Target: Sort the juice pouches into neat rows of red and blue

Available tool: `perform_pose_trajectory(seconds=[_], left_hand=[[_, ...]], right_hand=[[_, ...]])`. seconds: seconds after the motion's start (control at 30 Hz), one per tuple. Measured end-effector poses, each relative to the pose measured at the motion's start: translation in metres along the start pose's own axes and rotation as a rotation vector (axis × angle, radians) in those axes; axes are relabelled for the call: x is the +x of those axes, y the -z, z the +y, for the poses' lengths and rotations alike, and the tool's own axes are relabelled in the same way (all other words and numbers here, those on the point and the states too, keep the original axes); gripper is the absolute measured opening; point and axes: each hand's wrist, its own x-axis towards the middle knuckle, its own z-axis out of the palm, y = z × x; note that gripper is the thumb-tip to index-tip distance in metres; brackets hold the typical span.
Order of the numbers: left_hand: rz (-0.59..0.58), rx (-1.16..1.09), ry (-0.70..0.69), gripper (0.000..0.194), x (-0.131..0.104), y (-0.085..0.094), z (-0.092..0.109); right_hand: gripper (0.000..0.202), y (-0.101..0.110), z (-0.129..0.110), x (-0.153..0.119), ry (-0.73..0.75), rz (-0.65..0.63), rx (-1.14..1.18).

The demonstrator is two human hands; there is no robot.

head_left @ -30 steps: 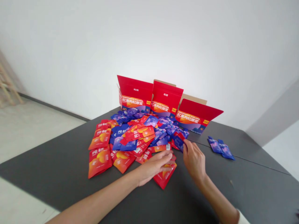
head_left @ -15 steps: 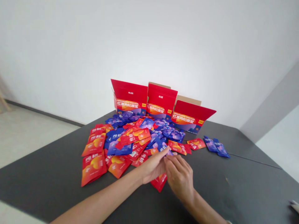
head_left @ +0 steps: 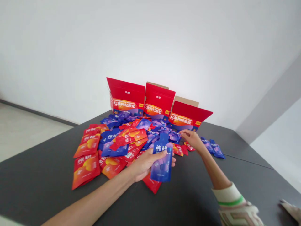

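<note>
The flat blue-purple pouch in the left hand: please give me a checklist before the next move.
1. Grip of the left hand on the flat blue-purple pouch: ok, closed on its middle.
2. Pouch's printed side facing the camera: ok.
3. Right hand holding something: cannot tell; it is at the right edge of the heap of red and blue pouches.
4. Front flaps of the three red cardboard boxes raised: ok.
5. Boxes' insides: cannot tell, hidden.

Reads "纯耕" in white on the held blue pouch and on the nearest-left red pouch. Reads the same on the raised flaps of the left box and middle box. Reads "红黑枸杞原浆" across both fronts and the right box. Shows "40" low on the left box.
</note>
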Motion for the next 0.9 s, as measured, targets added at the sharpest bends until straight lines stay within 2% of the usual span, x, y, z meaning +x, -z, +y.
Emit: perform_pose_trajectory(seconds=[0.1,0.17,0.2,0.27,0.4,0.5,0.57,0.67,0.8,0.9], left_hand=[[0.117,0.072,-0.036,0.031,-0.001,-0.003,-0.001],[0.204,0.188,-0.147,0.031,0.001,0.000,-0.002],[0.246,0.271,-0.219,0.031,0.003,0.002,-0.003],[0.318,0.466,-0.344,0.032,0.004,0.006,-0.003],[0.451,0.738,-0.543,0.048,0.003,0.011,0.000],[0.461,0.793,-0.681,0.037,-0.003,0.007,0.002],[0.417,0.795,-0.691,0.035,-0.007,0.003,0.002],[0.342,0.770,-0.662,0.036,-0.014,-0.003,0.004],[0.323,0.657,-0.599,0.041,-0.017,-0.005,0.009],[0.294,0.648,-0.552,0.040,-0.016,-0.002,0.011]], right_hand=[[0.042,-0.016,-0.012,-0.009,-0.057,-0.292,0.308],[0.038,-0.028,-0.028,-0.027,-0.122,-0.445,0.561],[0.034,-0.034,-0.036,-0.036,-0.148,-0.472,0.651],[0.027,-0.043,-0.049,-0.051,-0.156,-0.417,0.702],[0.026,-0.051,-0.057,-0.067,-0.092,-0.233,0.552],[0.028,-0.056,-0.061,-0.072,-0.072,-0.158,0.517],[0.033,-0.060,-0.067,-0.075,-0.096,-0.127,0.560],[0.043,-0.066,-0.076,-0.079,-0.218,-0.134,0.719],[0.039,-0.070,-0.082,-0.080,-0.386,-0.158,0.950],[0.035,-0.063,-0.081,-0.076,-0.360,-0.187,0.937]])
